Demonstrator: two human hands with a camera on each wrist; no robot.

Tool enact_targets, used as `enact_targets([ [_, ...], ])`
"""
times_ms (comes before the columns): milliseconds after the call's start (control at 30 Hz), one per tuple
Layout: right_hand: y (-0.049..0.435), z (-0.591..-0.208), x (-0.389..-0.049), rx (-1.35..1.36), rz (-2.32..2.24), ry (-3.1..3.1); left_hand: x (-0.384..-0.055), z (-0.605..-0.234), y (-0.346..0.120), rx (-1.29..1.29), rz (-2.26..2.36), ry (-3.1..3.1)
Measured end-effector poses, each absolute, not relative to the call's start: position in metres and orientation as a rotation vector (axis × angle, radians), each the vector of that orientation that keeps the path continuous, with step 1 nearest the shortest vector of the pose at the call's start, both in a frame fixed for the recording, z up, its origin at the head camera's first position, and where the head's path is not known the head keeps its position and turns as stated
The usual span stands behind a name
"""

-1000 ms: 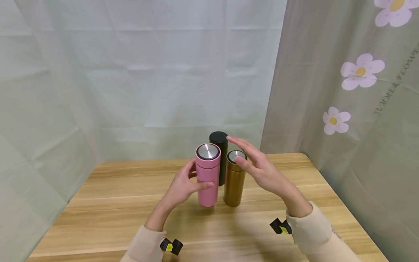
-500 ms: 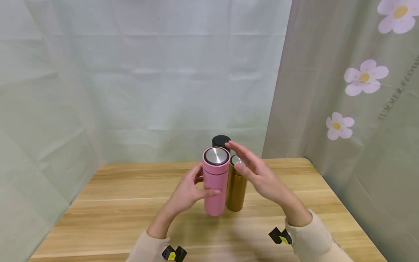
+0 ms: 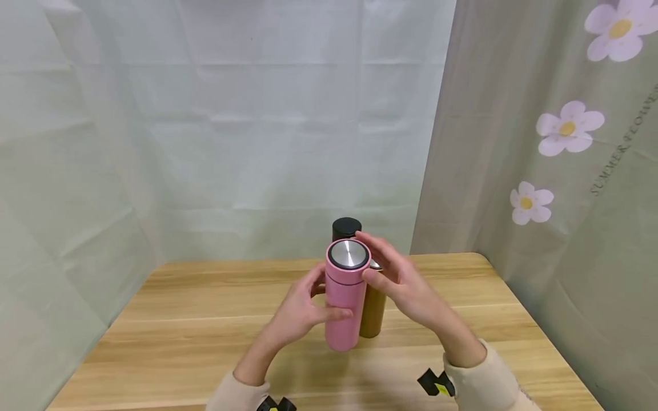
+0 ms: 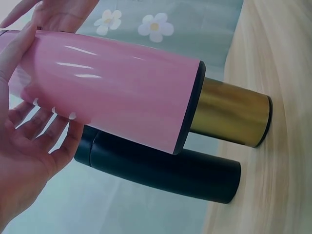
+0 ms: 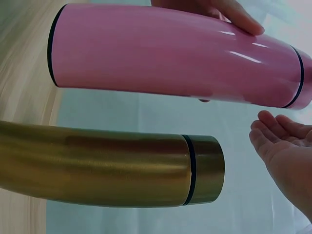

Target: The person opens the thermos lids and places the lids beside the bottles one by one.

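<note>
My left hand grips a pink thermos bottle round its body, thumb across the front. The bottle is upright and off the table, its silver-topped lid facing up. Beside that lid is my right hand, fingers extended and thumb near the rim; in the right wrist view these fingers look slightly apart from the bottle. Partly covered by the pink bottle and right hand, a gold thermos bottle stands on the table. A black thermos bottle stands behind, mostly hidden in the head view.
The wooden table spreads out on both sides of the bottles. A pale curtain hangs behind it, and a flower-printed curtain runs along the right edge.
The left hand has carried the pink bottle rightward and closer, so it now covers more of the gold and black bottles. Its lid has come up to the right hand, which has barely moved.
</note>
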State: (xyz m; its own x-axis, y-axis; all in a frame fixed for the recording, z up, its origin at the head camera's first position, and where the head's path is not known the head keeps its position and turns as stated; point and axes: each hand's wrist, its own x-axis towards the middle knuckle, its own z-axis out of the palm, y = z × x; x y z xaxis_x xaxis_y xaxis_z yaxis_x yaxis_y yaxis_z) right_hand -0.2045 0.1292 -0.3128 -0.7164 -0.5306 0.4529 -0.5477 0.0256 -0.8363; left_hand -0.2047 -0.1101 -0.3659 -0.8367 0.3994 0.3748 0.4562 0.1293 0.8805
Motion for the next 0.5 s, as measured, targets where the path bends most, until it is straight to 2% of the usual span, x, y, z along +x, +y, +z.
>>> enact_targets([
  [500, 0.118, -0.323, -0.201, 1.046, 1.897, -2.155, -0.201, -0.371, -0.099, -0.807, -1.842, -2.323],
])
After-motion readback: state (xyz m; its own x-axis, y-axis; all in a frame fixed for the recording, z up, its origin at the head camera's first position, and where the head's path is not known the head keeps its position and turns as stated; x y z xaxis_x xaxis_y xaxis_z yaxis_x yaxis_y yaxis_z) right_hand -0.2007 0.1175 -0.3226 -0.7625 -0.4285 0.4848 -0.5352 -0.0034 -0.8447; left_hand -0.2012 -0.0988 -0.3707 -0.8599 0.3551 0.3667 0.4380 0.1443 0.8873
